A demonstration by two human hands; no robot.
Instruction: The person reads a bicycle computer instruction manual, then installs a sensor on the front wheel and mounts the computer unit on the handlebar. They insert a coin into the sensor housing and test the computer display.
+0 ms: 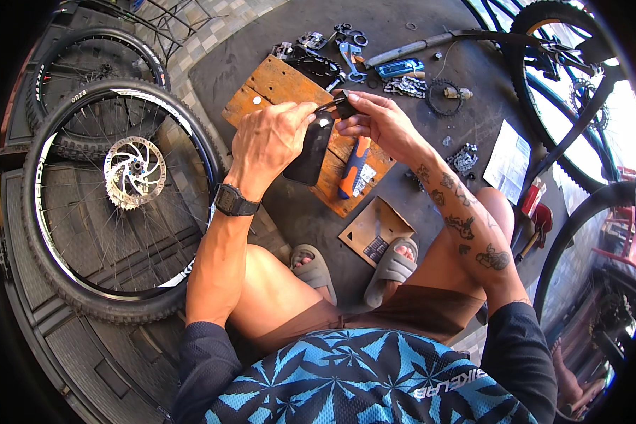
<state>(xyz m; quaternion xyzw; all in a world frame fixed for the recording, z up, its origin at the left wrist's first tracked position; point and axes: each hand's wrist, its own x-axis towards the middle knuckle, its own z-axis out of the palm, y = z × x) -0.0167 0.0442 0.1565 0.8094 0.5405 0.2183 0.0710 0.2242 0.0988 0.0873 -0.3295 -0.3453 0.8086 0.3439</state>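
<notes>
My left hand (272,141) is closed at the fingertips, level with the top of a glossy black rounded object (309,154) whose kind I cannot make out. It hangs beside that hand, over a worn wooden board (268,81). My right hand (380,121) pinches a small black piece (345,106) between thumb and fingers. A thin dark part spans the short gap between both hands; my fingers hide its ends. Below the right hand, a tool with an orange and blue handle (353,168) lies on the board.
An opened cardboard piece (376,230) lies by my feet. Beyond the board are bike parts, a blue tool (401,68), a chain (405,86) and a toothed ring (445,97). Bicycle wheels (120,201) lie left; a bike frame (579,120) and paper sheet (509,159) are right.
</notes>
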